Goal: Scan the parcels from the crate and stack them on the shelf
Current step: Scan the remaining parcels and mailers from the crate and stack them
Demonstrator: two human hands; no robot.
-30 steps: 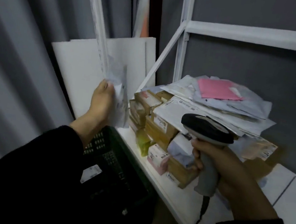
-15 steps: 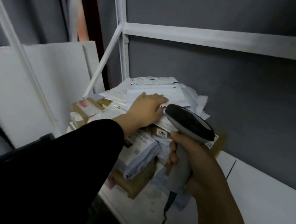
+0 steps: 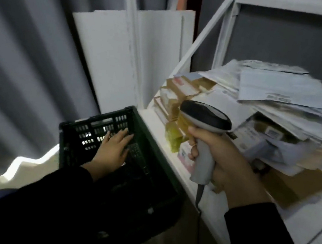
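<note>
My left hand (image 3: 112, 150) reaches down into the dark plastic crate (image 3: 83, 131) on the floor, fingers straight and spread, holding nothing. The crate's inside is too dark to make out. My right hand (image 3: 223, 162) grips the handle of a grey and black barcode scanner (image 3: 206, 116), held upright in front of the white shelf (image 3: 170, 165). On the shelf lies a pile of parcels (image 3: 283, 110): white and grey mailer bags on top, small brown boxes (image 3: 178, 95) at its left side.
White boards (image 3: 107, 55) lean against the grey curtain (image 3: 19, 59) behind the crate. The shelf's white metal frame (image 3: 226, 27) rises at the back, with a diagonal brace. The scanner's cable (image 3: 197, 221) hangs down past the shelf edge.
My left hand left the mailer on top of the shelf pile and dropped into the crate. The view swung down and left. My right hand kept its hold on the scanner.
</note>
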